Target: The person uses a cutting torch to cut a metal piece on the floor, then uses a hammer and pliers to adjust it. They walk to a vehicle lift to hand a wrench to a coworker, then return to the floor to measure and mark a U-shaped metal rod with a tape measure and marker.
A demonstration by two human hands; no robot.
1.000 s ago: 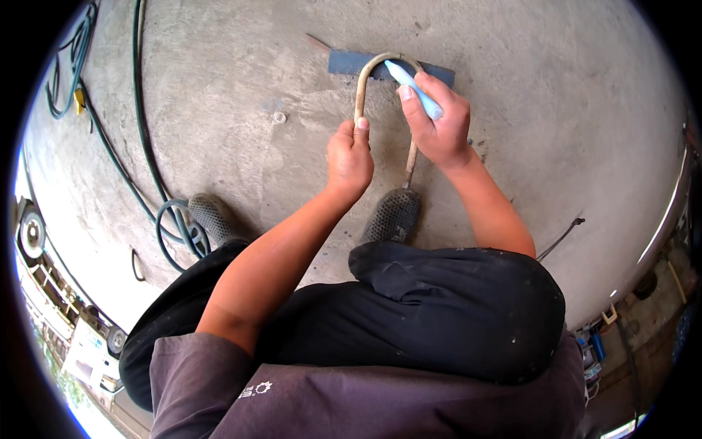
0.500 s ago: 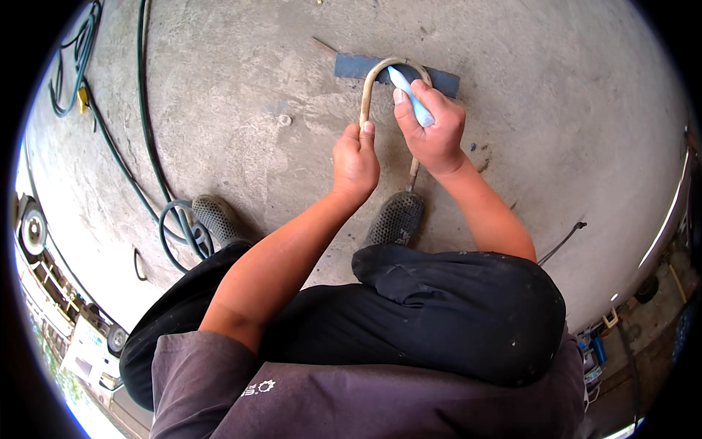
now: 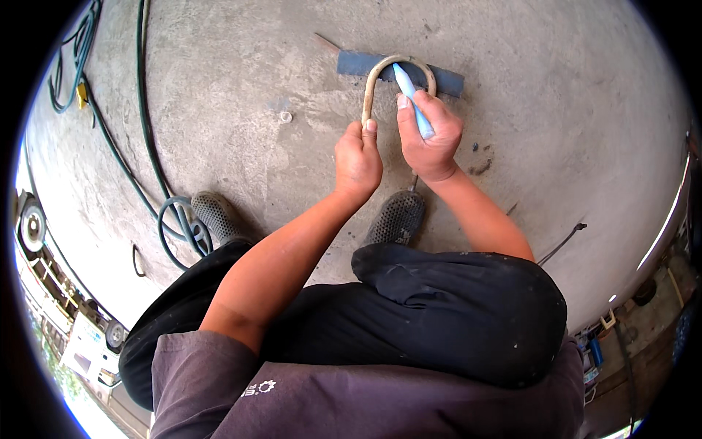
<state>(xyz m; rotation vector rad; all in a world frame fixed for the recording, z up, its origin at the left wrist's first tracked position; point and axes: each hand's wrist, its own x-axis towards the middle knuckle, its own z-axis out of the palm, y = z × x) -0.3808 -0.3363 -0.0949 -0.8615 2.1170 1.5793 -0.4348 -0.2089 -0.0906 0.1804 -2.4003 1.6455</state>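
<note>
Closed round the left leg of a bent, tan hook-shaped bar or tube point(image 3: 371, 86) is my left hand point(image 3: 358, 159). The bend arches over a dark blue flat strip point(image 3: 447, 83) on the floor. My right hand point(image 3: 433, 139) grips a pale blue, marker-like stick point(image 3: 411, 95), its tapered tip pointing up inside the bend, close to the tube's inner edge. Whether the tip touches the tube or the strip I cannot tell. The right hand hides part of the tube's right leg, whose thin lower end shows near my right shoe point(image 3: 395, 218).
Green hoses point(image 3: 148, 139) run down the left side and coil beside my left shoe point(image 3: 218, 216). A small pale ring point(image 3: 285, 116) lies on the concrete. To the right is a dark cord point(image 3: 561, 243). A thin rod point(image 3: 327, 42) pokes out past the strip's left end.
The stick is tilted more upright, and its tip sits slightly further right. My right hand has shifted a little down. My left hand keeps its grip on the tube.
</note>
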